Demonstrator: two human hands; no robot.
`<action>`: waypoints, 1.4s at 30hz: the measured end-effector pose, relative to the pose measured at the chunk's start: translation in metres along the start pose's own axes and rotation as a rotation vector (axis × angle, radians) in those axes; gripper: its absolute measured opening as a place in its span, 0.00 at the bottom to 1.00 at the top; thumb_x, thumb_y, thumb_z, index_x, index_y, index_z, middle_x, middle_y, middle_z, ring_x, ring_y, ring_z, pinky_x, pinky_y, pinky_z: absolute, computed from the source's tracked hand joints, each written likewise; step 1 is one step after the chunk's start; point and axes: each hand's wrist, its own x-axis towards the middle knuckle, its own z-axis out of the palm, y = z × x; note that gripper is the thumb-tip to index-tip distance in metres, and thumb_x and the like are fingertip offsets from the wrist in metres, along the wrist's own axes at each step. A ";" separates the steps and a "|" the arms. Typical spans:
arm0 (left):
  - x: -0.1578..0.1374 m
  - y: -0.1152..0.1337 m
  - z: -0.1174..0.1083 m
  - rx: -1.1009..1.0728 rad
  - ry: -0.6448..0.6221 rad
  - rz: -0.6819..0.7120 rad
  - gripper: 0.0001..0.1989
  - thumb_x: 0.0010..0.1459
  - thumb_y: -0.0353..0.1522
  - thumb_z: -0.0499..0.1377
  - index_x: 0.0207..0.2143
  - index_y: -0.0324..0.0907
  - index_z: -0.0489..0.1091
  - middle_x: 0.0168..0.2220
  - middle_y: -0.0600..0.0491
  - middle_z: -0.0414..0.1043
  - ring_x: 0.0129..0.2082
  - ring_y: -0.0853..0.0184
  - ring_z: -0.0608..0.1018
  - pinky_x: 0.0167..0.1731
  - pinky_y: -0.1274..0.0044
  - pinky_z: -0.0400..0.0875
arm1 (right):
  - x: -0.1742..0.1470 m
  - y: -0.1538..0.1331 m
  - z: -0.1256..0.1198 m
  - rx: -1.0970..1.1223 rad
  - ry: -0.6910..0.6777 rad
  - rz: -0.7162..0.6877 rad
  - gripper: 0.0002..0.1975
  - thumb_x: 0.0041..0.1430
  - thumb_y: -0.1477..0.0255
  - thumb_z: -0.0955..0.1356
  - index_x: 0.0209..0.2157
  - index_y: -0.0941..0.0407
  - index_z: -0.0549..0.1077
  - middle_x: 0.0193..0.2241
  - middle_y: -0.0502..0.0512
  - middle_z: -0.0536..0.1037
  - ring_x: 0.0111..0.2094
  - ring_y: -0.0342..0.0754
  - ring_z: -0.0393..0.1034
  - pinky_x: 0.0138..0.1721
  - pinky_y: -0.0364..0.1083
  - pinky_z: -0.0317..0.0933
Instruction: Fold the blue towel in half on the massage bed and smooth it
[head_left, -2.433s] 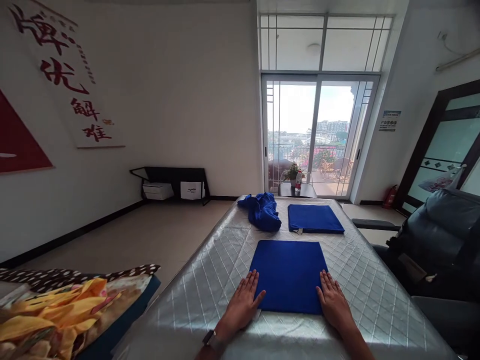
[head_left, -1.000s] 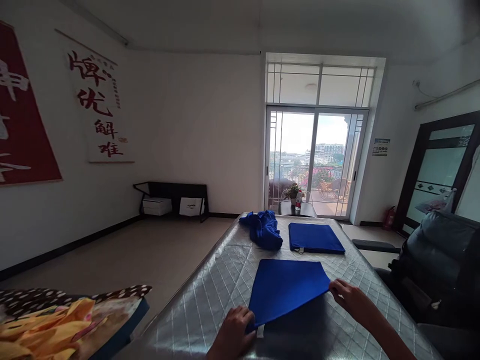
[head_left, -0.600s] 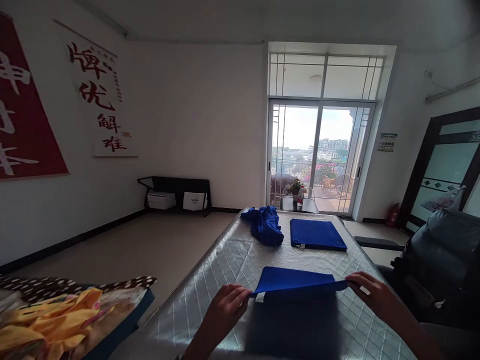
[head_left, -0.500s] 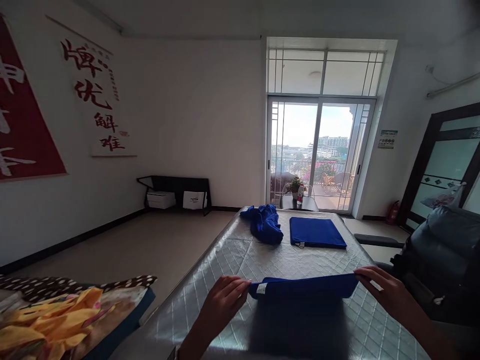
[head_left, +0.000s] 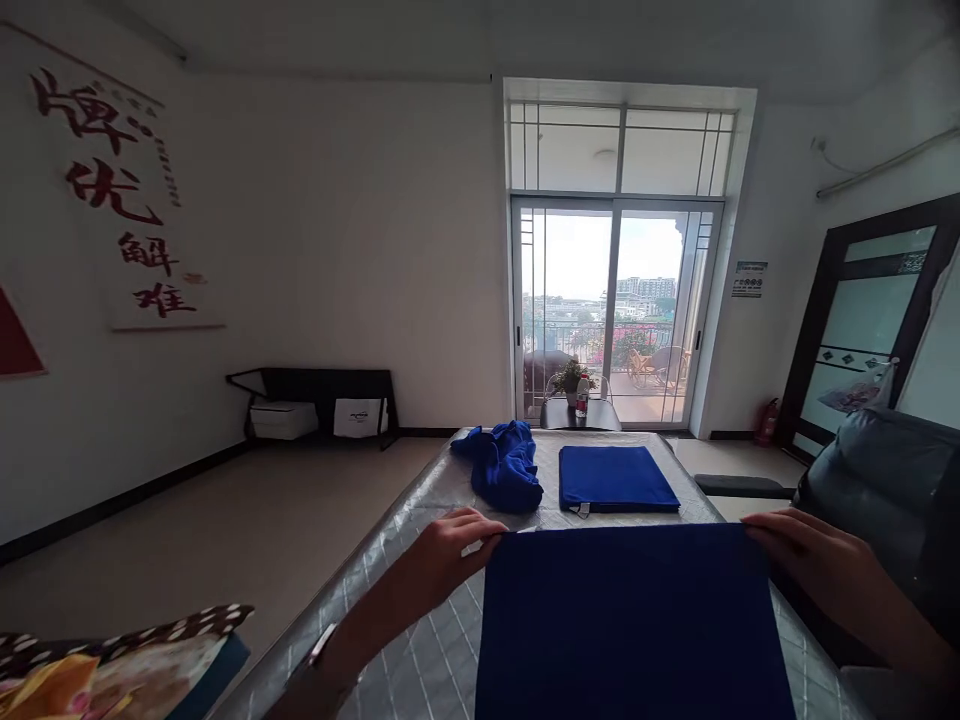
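Observation:
A flat dark blue cloth [head_left: 630,620] is stretched between my hands at the near end of the silver quilted surface [head_left: 420,630]. My left hand [head_left: 457,550] pinches its far left corner, and my right hand [head_left: 810,555] pinches the far right one. The cloth's near end runs out of the bottom of the view. Beyond it, a folded blue cloth [head_left: 619,478] lies flat with a small white tag at its near edge. To the left of that sits a crumpled blue cloth [head_left: 502,470].
Bedding with a yellow cloth [head_left: 56,685] is at the lower left. A dark leather seat [head_left: 877,500] stands on the right. Past the far end are a small table [head_left: 555,413] with a plant and a bottle [head_left: 582,398], then glass sliding doors. A black bench [head_left: 322,390] stands along the wall.
Both hands have raised the cloth's far edge and moved slightly apart, so the cloth now shows as a broad flat panel. The view has turned a little to the right.

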 end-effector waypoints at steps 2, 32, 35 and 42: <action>0.030 -0.024 0.024 0.015 -0.116 -0.046 0.10 0.66 0.32 0.56 0.42 0.46 0.78 0.37 0.54 0.81 0.36 0.67 0.81 0.37 0.77 0.75 | 0.022 0.028 0.024 0.034 -0.077 0.031 0.18 0.65 0.53 0.64 0.43 0.47 0.79 0.41 0.52 0.83 0.36 0.51 0.79 0.37 0.48 0.74; 0.107 -0.219 0.358 0.401 -0.087 -0.048 0.08 0.62 0.24 0.54 0.39 0.43 0.70 0.40 0.51 0.76 0.43 0.61 0.78 0.47 0.68 0.72 | 0.049 0.279 0.322 -0.031 -0.020 0.313 0.15 0.61 0.61 0.61 0.41 0.50 0.76 0.45 0.55 0.80 0.45 0.53 0.76 0.47 0.50 0.68; 0.107 -0.213 0.350 0.439 -0.056 0.001 0.08 0.62 0.24 0.53 0.40 0.43 0.69 0.41 0.49 0.76 0.43 0.60 0.77 0.47 0.66 0.72 | 0.053 0.276 0.315 -0.113 0.025 0.276 0.13 0.61 0.62 0.61 0.40 0.50 0.74 0.44 0.56 0.80 0.43 0.53 0.76 0.46 0.51 0.68; 0.105 -0.199 0.339 0.373 -0.239 -0.019 0.06 0.57 0.27 0.56 0.37 0.46 0.68 0.39 0.52 0.75 0.41 0.61 0.77 0.46 0.68 0.72 | 0.043 0.279 0.315 -0.209 -0.111 0.248 0.08 0.59 0.66 0.63 0.36 0.50 0.73 0.42 0.53 0.80 0.41 0.52 0.75 0.45 0.51 0.67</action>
